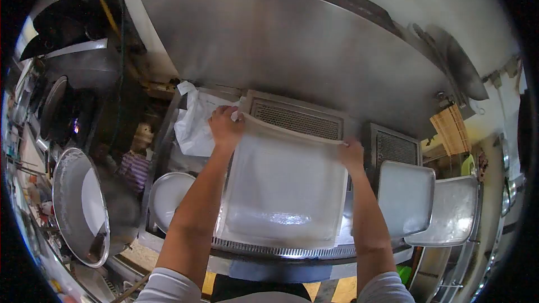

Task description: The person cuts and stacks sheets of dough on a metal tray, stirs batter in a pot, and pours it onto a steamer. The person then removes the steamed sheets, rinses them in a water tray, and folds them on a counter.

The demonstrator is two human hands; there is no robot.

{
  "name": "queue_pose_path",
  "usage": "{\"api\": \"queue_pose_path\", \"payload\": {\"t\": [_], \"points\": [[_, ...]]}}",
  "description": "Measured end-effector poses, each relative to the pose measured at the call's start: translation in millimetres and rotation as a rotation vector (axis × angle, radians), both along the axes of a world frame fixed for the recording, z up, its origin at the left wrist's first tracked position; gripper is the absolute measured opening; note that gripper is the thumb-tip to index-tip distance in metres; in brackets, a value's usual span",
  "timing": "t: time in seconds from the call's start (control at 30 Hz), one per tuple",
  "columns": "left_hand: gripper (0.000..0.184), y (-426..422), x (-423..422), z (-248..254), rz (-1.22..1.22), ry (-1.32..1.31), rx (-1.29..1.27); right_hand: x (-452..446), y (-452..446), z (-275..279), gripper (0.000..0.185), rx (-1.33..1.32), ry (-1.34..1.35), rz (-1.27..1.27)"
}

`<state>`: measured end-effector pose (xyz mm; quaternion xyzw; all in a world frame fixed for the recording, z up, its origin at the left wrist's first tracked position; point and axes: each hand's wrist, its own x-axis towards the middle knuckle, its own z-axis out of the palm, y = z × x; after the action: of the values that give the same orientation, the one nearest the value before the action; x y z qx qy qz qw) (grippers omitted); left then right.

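Observation:
A large white, wet-looking rectangular sheet (283,185) lies in front of me over the metal counter. My left hand (226,127) is closed on its far left corner, fingers bent over the edge. At the far right corner, my right hand (352,154) pinches the same sheet between thumb and fingers. Its far edge sags slightly between my hands. Just beyond that edge shows a perforated metal panel (297,116) set in a frame. A crumpled white plastic bag (193,123) lies beside my left hand.
At left stands a large metal pot (120,213) of white liquid with a handle sticking out. A round metal lid or plate (168,193) is near my left forearm. Two shallow trays (407,202) overlap at right, below another perforated panel (397,148). A lit burner (76,126) sits far left.

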<state>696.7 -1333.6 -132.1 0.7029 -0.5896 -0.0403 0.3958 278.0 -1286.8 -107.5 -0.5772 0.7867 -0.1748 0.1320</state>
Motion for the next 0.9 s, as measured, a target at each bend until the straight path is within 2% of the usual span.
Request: {"api": "queue_pose_path", "payload": {"t": [0.03,0.1,0.17,0.23,0.3,0.37,0.43,0.5,0.53,0.6,0.7,0.8,0.9], "points": [[0.026,0,2,-2,-0.004,0.006,-0.019,20,6,24,0.022,0.192,-0.128,0.017],[0.025,1,6,-2,-0.052,0.071,-0.058,26,11,28,0.022,0.371,-0.329,0.018],[0.026,2,13,0,-0.090,0.118,-0.071,21,9,7,0.030,0.347,-0.477,-0.008],[0.029,9,12,15,-0.123,0.148,-0.055,54,19,49,0.045,0.354,-0.606,-0.042],[0.031,9,16,10,-0.194,0.047,-0.001,89,21,57,0.058,0.332,-0.683,-0.044],[0.034,9,13,9,-0.245,-0.088,0.045,120,15,41,0.067,0.277,-0.711,-0.009],[0.037,15,10,14,-0.270,-0.265,0.093,176,1,36,0.069,0.336,-1.127,0.075],[0.038,18,14,16,-0.311,-0.413,0.109,208,-12,26,0.063,0.363,-1.331,0.204],[0.038,19,17,17,-0.334,-0.486,0.116,224,-19,20,0.062,0.391,-1.415,0.186],[0.039,20,21,20,-0.357,-0.458,0.130,249,-36,12,0.061,0.444,-1.580,0.145],[0.041,21,25,19,-0.376,-0.442,0.167,267,-52,0,0.055,0.577,-1.588,0.250],[0.042,20,27,21,-0.385,-0.421,0.166,276,-48,-5,0.049,0.552,-1.630,0.260],[0.041,17,28,3,-0.386,-0.448,0.144,282,8,-1,0.045,0.607,-1.329,0.072]]}}
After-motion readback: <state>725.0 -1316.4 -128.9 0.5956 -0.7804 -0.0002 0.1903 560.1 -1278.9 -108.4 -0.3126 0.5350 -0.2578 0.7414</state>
